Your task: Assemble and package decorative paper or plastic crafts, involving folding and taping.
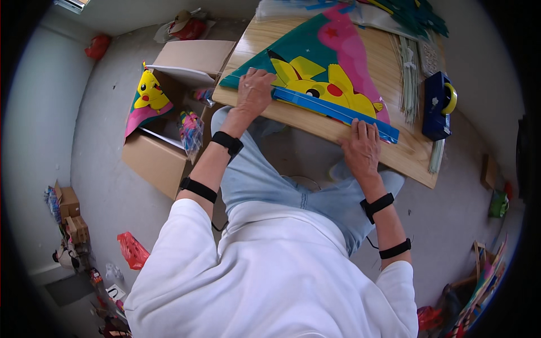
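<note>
A triangular kite (301, 48) in teal and pink, printed with a yellow cartoon figure, lies on the wooden table. Along its near edge runs a long, shiny blue plastic strip (332, 109). My left hand (256, 90) is closed at the kite's left corner, fingers curled down on the cloth just beyond the strip's left end. Near the strip's other end, my right hand (362, 147) rests with its fingers stretched flat across the blue plastic. The right thumb is by the table's front edge. What lies under the left fingertips is hidden.
A blue tape dispenser (437, 107) stands at the table's right edge, beside bundled thin pale rods (409, 79). Left of the table (408, 160), an open cardboard box (155, 160) holds another printed kite (147, 101) and small plastic-wrapped packs (190, 132). A red bag (133, 250) lies on the floor.
</note>
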{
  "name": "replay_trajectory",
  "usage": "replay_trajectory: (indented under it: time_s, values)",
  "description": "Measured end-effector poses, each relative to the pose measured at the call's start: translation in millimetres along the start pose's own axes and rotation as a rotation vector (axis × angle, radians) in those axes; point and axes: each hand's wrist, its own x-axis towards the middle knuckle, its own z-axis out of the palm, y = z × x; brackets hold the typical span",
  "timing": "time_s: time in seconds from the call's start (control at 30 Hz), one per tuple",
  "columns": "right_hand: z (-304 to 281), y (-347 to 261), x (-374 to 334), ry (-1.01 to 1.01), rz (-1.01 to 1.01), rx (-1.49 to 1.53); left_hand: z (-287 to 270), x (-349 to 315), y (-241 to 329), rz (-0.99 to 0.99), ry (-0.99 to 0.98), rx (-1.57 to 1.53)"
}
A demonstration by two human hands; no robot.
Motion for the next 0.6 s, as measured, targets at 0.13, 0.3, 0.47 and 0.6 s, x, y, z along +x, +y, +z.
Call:
replay_trajectory:
  time_s: [0.13, 0.3, 0.47, 0.6]
  values:
    - [-1.2, -0.9, 0.2, -0.043, 0.007, -0.002, 5.2, -4.8, -29.3, -0.060, 0.012, 0.086]
    - [-2.7, -1.6, 0.9, -0.007, -0.003, -0.024, 7.0, -2.5, -30.9, -0.081, 0.000, 0.077]
    - [-5.1, -2.7, 0.5, -0.017, -0.015, -0.015, 0.8, -15.5, -32.7, -0.013, 0.075, 0.096]
    - [-5.1, -1.6, 1.3, 0.000, -0.012, -0.005, 8.6, -18.9, -35.5, -0.064, 0.063, -0.051]
